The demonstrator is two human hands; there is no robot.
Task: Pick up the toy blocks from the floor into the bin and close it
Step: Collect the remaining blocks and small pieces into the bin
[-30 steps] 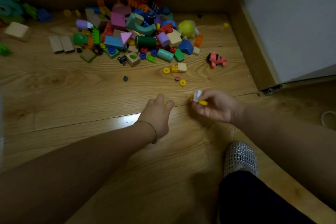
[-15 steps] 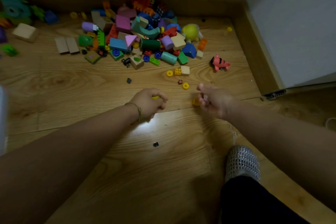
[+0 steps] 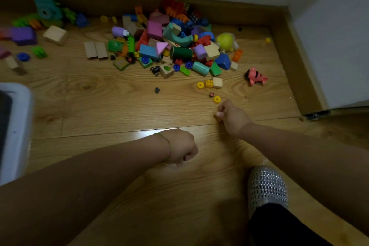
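Head view: the left hand (image 3: 182, 149) sits near centre frame, fingers curled into a tight fist above the wooden floor (image 3: 103, 110); whether it encloses anything cannot be told. A thin bracelet (image 3: 169, 147) circles its wrist. The right hand (image 3: 232, 117), at 2 o'clock from the left, has its fingers bunched, pinching a small yellow piece (image 3: 219, 119) low against the floor. A yellow ring (image 3: 217, 99) lies just beside that hand at its 11 o'clock, with a small dark-red piece (image 3: 211, 95) near it. The pile of toy blocks (image 3: 169, 46) lies at 12 o'clock against the skirting board, well apart from both hands. A pink striped toy (image 3: 256, 78) rests alone at 2 o'clock. The white bin (image 3: 19, 126) shows at 9 o'clock, cut off by the frame edge and blurred. A silver slipper (image 3: 266, 187) sits at 5 o'clock.
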